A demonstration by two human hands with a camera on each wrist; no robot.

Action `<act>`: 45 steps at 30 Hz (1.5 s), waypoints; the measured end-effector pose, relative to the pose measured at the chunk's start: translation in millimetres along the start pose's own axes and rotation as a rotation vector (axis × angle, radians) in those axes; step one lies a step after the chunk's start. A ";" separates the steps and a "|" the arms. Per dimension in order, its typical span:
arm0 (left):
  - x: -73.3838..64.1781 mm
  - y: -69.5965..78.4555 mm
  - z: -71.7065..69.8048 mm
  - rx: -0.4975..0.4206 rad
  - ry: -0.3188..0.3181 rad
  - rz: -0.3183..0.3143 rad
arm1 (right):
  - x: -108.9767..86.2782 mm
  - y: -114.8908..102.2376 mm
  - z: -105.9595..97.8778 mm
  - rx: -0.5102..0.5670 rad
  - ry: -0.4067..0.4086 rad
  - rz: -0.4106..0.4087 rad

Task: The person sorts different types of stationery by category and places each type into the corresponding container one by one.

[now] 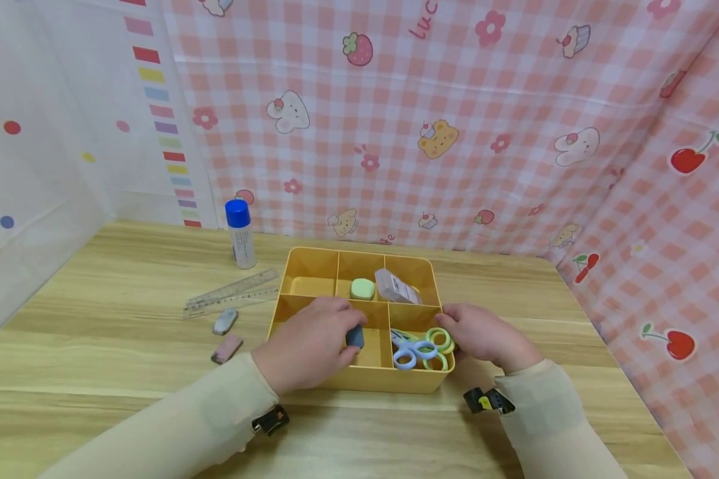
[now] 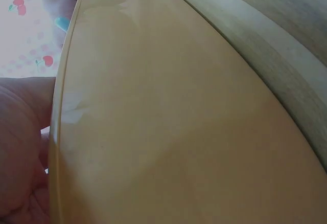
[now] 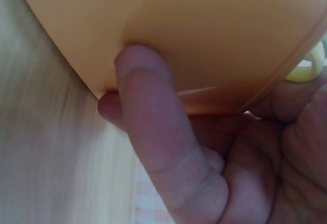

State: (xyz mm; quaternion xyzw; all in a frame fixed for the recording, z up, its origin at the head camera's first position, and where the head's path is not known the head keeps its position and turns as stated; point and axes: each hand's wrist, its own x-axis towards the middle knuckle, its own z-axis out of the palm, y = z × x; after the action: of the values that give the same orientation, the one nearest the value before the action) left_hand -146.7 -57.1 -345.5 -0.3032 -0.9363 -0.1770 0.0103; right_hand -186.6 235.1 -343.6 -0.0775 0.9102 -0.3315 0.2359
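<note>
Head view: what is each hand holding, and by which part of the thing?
The left hand pinches a dark block by its edges, partly hidden; the right hand holds the yellow tray by its right wall.

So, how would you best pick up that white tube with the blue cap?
Probably by the middle of the tube, below the blue cap, coming from the person's left, fingers and thumb around it. It stands upright, leaving its sides open to wrap; the cap might pull loose. The clear rulers lie in front of it, so the left looks freer.
</note>
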 end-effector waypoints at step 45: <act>21.7 14.9 6.0 0.054 -0.097 0.003 | 3.7 4.2 0.2 0.007 0.001 0.003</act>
State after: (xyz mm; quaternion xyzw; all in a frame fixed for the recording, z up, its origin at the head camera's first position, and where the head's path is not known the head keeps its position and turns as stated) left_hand -155.3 -31.6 -343.6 -0.3127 -0.9396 -0.1369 -0.0266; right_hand -189.7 237.0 -347.9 -0.0752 0.9092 -0.3346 0.2362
